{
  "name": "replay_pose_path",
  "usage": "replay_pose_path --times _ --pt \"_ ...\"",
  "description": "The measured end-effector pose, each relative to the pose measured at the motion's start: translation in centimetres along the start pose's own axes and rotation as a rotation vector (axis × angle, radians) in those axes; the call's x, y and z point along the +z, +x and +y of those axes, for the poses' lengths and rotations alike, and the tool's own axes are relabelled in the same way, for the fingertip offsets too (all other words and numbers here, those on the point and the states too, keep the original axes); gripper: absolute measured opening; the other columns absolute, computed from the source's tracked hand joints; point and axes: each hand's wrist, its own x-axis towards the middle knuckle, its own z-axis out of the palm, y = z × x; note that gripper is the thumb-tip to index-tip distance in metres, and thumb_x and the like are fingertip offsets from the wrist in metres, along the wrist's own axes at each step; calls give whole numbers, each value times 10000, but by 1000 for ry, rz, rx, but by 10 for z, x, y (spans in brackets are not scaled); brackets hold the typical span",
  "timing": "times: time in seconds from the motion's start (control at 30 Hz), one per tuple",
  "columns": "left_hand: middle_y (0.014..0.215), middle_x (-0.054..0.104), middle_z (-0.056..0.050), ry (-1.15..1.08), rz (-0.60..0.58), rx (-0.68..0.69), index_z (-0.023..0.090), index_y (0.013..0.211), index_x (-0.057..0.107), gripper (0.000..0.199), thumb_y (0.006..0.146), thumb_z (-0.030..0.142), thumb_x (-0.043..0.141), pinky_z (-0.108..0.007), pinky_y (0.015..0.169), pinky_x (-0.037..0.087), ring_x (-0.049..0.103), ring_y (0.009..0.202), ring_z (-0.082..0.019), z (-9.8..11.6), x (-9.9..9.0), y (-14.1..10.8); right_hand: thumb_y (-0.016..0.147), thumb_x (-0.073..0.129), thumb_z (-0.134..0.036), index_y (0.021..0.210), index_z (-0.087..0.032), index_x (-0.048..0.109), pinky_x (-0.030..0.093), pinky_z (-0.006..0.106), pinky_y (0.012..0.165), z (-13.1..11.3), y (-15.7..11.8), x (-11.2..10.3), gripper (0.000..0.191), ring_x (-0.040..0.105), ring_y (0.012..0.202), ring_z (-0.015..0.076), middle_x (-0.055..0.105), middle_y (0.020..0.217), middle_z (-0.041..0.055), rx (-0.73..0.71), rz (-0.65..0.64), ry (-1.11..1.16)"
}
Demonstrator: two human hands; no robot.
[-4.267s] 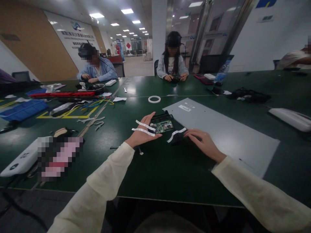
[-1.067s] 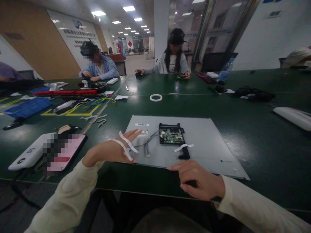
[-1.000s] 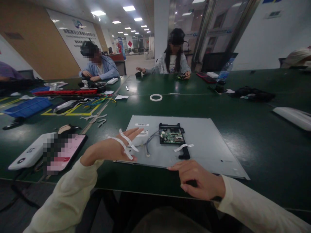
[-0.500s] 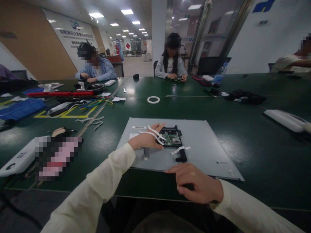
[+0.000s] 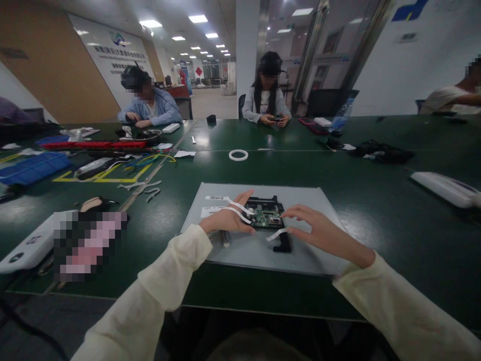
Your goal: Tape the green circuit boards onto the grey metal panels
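A grey flat panel (image 5: 311, 200), like the back of a screen, lies on the table before me. A green circuit board (image 5: 265, 216) in a black frame (image 5: 284, 245) sits at its middle. My left hand (image 5: 227, 219) rests at the board's left edge, thumb and fingers spread apart. Two narrow white strips (image 5: 240, 204) run across it; whether they are tape or flat cable I cannot tell. My right hand (image 5: 323, 230) is over the panel right of the board, fingers apart. Its thumb is by another white strip (image 5: 276, 234); contact is unclear.
A white tape roll (image 5: 238, 155) lies beyond the panel. Left are grey pieces (image 5: 148, 189), a blue basket (image 5: 35, 168), loose wires (image 5: 150, 159) and a white device (image 5: 37, 240). Another white device (image 5: 443, 189) lies right. Co-workers (image 5: 266, 95) sit across the green table (image 5: 210, 170).
My right hand has moved up and forward from the panel's near edge to the right side of the board, its fingers opening out. My left hand has stayed nearly in place.
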Motion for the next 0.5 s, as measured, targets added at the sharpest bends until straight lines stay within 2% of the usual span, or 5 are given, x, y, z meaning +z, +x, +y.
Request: replay_pose_path --times 0.13,0.3,0.5 --pt "1443 386 -97 -29 1 -27 266 1479 109 1132 596 332 814 -446 1155 170 300 1363 -293 2 -5 -3 856 526 -421 1127 -210 577 454 338 856 15 6 9 347 553 967 186 570 1115 72 43 -67 61" --pt "1433 401 -107 -35 -11 -68 266 1479 99 1081 646 336 784 -448 1146 191 341 1344 -284 1 -6 -6 882 459 -423 971 -176 567 460 307 743 15 10 19 283 564 842 172 605 964 72 193 16 107" --pt "1395 450 -112 -6 -6 -58 255 1479 120 1068 646 344 783 -442 1130 243 389 1315 -275 0 -3 -6 900 445 -430 870 -172 599 421 288 669 19 10 21 302 525 740 145 580 891 63 118 21 13"
